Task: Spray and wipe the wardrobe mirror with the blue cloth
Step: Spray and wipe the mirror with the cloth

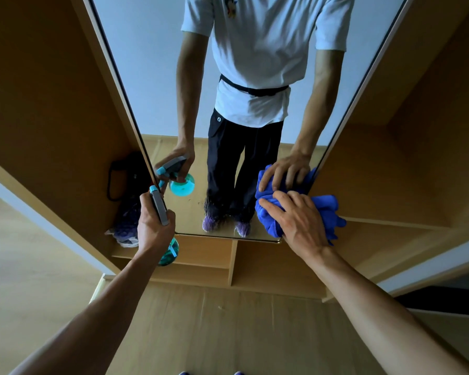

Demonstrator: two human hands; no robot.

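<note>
Left grip (pixel 155 226) curled round spray bottle (pixel 170 252); right grip (pixel 301 220) flat, pressing blue cloth (pixel 326 207) on mirror (pixel 152 77).

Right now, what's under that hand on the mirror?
Under the right hand is a bunched bright blue cloth, pressed against the lower right corner of the tall wardrobe mirror. The glass behind the cloth is covered, so spray or smears there cannot be seen.

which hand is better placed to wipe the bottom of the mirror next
Right: the right hand presses the blue cloth against the lower right corner of the mirror, while the left hand grips the spray bottle.
</note>
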